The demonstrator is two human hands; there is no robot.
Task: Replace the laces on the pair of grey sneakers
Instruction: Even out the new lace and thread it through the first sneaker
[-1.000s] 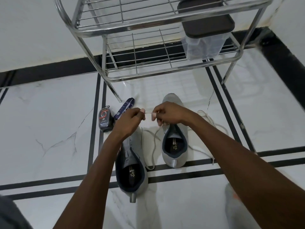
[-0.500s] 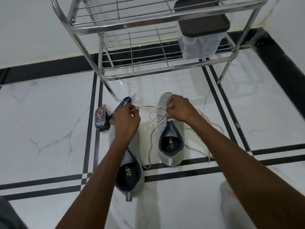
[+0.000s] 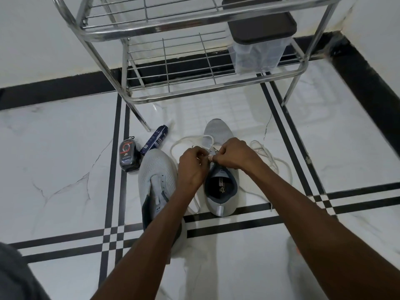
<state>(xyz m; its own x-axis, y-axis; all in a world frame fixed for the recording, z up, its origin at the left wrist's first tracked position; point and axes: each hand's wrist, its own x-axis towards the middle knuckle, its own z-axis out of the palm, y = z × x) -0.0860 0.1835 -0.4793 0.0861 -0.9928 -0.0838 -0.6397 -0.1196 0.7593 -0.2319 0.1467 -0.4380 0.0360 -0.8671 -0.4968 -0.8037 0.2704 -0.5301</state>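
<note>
White floppy shoelace (image 3: 190, 141) loops over the right grey mesh sneaker (image 3: 220, 191) on the marble floor (image 3: 65, 169). The left hand (image 3: 192, 167) and right hand (image 3: 232, 154) both pinch it above the eyelets. A loose pinch could let it slide back out.

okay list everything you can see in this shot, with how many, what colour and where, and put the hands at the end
grey sneakers: two, grey, side by side on the floor; left one unlaced, right one being laced.
white lace: one or more (cannot tell), looped around the right sneaker.
shoe polish sponge: one, black, left of the sneakers.
small box: one, dark blue, beside the sponge.
metal rack: one, chrome, against the wall.
plastic container: one, clear with dark lid, on the rack.
floor: white marble, black stripes.
left hand: pinching the lace.
right hand: pinching the lace.
</note>
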